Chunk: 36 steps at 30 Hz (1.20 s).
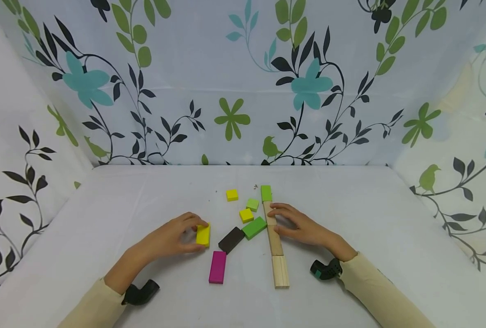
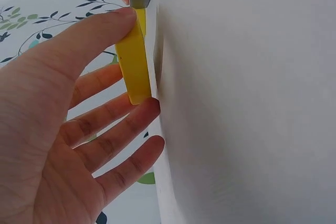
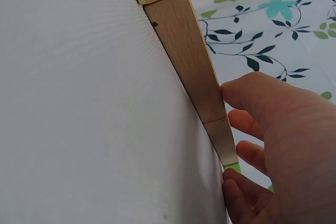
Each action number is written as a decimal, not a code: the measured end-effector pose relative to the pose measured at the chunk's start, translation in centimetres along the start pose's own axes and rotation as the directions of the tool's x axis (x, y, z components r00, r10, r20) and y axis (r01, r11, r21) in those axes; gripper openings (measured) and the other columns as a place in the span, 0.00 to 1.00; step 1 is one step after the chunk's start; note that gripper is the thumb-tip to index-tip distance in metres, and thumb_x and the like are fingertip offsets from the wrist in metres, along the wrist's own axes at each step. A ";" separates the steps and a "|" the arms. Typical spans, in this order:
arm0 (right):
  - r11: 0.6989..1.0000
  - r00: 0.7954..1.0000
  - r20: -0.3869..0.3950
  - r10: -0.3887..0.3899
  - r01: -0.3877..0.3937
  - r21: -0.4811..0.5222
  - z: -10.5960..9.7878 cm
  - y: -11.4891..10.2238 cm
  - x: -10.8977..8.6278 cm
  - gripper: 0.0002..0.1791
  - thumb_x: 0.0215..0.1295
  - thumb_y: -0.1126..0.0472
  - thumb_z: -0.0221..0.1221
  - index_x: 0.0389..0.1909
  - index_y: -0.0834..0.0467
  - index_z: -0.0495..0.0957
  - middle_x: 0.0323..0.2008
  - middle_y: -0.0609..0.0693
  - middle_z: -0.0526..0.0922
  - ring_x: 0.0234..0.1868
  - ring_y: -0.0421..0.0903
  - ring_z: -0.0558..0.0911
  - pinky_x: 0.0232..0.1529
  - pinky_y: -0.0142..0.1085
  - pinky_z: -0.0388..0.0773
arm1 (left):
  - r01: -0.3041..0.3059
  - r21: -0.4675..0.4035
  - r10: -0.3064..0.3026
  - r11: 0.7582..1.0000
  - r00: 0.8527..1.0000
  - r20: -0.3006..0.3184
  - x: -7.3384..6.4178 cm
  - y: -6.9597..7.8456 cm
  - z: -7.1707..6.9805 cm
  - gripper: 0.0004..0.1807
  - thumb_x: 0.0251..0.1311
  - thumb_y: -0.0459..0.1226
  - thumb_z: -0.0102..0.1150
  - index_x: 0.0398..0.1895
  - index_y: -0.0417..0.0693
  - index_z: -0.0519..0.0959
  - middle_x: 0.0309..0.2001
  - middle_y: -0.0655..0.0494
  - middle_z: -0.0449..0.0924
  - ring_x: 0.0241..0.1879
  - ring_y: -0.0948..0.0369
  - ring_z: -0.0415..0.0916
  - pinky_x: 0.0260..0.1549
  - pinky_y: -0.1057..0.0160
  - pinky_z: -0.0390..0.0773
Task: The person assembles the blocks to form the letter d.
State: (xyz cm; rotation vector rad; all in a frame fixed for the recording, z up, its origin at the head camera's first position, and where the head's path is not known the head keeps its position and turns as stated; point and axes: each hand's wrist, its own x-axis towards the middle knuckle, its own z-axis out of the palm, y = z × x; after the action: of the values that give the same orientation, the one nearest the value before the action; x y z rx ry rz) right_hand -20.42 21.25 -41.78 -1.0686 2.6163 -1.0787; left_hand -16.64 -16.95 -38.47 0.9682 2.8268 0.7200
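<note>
My left hand [image 1: 173, 236] holds a yellow block [image 1: 203, 235] by its two ends, thumb at the near end and a finger at the far end. In the left wrist view the thumb presses the top of that yellow block [image 2: 133, 66], with the other fingers spread behind it. My right hand [image 1: 302, 225] touches the right side of a straight row of wooden blocks [image 1: 275, 241], its fingers loosely bent. The right wrist view has the thumb at the edge of a wooden block [image 3: 184, 56]. A light green block [image 1: 266, 193] tops the row's far end.
A black block [image 1: 231, 239] and a green block [image 1: 254, 228] slant up to the row, with a magenta block [image 1: 217, 267] below the black one. Small yellow blocks [image 1: 246, 215] [image 1: 232, 195] and a small green block [image 1: 253, 204] lie behind. Patterned cloth [image 1: 243, 91] surrounds the white table [image 1: 144, 196].
</note>
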 end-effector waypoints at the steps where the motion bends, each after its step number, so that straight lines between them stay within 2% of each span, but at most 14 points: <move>1: 1.000 1.000 0.000 0.001 -0.001 -0.002 0.0 0.0 0.0 0.21 0.70 0.55 0.57 0.62 0.52 0.71 0.72 0.55 0.61 0.73 0.58 0.58 0.68 0.59 0.57 | -0.002 -0.002 0.002 1.000 1.000 -0.002 -0.1 0.1 0.0 0.26 0.52 0.46 0.72 0.54 0.48 0.78 0.49 0.58 0.76 0.45 0.60 0.73 0.50 0.57 0.79; 12: 1.000 1.000 -0.001 0.008 -0.008 0.002 -0.1 -0.2 -0.1 0.21 0.70 0.56 0.57 0.62 0.54 0.72 0.71 0.56 0.61 0.73 0.58 0.58 0.69 0.59 0.56 | -0.029 -0.032 0.029 0.999 1.000 0.006 -1.2 1.0 0.3 0.25 0.53 0.45 0.71 0.53 0.50 0.78 0.52 0.59 0.75 0.46 0.62 0.74 0.49 0.58 0.80; 21: 1.000 1.000 -0.007 0.014 -0.014 0.001 -0.2 -0.3 -0.2 0.22 0.70 0.55 0.58 0.62 0.53 0.72 0.71 0.55 0.61 0.73 0.57 0.58 0.69 0.58 0.57 | -0.055 -0.020 0.055 0.998 0.998 0.001 -1.4 1.7 0.2 0.24 0.55 0.46 0.70 0.54 0.51 0.78 0.52 0.59 0.74 0.46 0.62 0.74 0.48 0.59 0.80; 28: 1.000 1.000 -0.003 0.017 -0.017 0.007 -0.2 -0.2 -0.1 0.21 0.70 0.54 0.58 0.62 0.53 0.72 0.71 0.55 0.62 0.73 0.56 0.58 0.69 0.58 0.56 | -0.056 -0.062 0.057 0.997 0.998 0.015 -1.5 2.7 0.3 0.24 0.55 0.49 0.69 0.54 0.53 0.79 0.53 0.62 0.75 0.47 0.62 0.75 0.48 0.59 0.80; 31: 1.000 1.000 -0.002 0.016 -0.016 0.007 -0.2 -0.3 0.0 0.21 0.70 0.54 0.58 0.62 0.53 0.72 0.71 0.55 0.62 0.73 0.56 0.58 0.69 0.57 0.56 | -0.078 -0.071 0.080 0.994 0.996 0.025 -1.5 3.3 0.3 0.24 0.55 0.50 0.69 0.54 0.53 0.79 0.52 0.63 0.75 0.48 0.62 0.75 0.49 0.58 0.80; 36: 1.000 1.000 -0.003 0.013 -0.013 0.007 -0.2 -0.2 -0.1 0.21 0.70 0.55 0.58 0.62 0.54 0.72 0.71 0.55 0.62 0.73 0.57 0.58 0.69 0.58 0.56 | -0.120 -0.028 0.121 0.992 0.992 0.022 -1.5 4.0 0.3 0.25 0.55 0.52 0.68 0.54 0.54 0.79 0.51 0.64 0.76 0.46 0.63 0.76 0.48 0.60 0.80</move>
State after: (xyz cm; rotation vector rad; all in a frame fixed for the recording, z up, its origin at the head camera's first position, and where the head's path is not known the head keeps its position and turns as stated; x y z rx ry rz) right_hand -20.30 21.25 -41.51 -1.0476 2.6163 -1.0876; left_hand -13.08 -14.95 -37.09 1.1438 2.7504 0.7513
